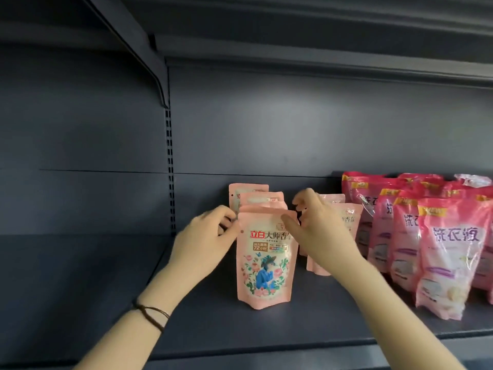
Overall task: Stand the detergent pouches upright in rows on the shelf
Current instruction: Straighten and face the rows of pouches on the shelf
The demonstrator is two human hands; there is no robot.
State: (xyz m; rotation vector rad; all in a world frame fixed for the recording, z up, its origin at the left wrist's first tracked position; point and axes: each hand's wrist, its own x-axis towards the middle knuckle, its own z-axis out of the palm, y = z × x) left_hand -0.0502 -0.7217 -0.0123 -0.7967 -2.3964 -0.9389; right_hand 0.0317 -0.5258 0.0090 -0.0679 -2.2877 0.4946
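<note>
Cord bands (153,317) circle the left wrist. On the shelf (240,332) the front pouch (264,265) stands upright, heading a row of matching pouches (262,198). The left hand (205,236) pinches its top left edge. The right hand (320,231) lays its thumb on the top right corner, fingers curled just behind, apparently pinching too. A second row (346,217) stands partly hidden behind that hand.

The pouch looks soft and liquid-filled, with a gusseted base, so it is likely floppy and a little slick. The flat sealed top is the safest hold.

It reads 立白, 大师香氛 and 72小时. Darker pink bags (450,249) to the right read 洗衣液.
</note>
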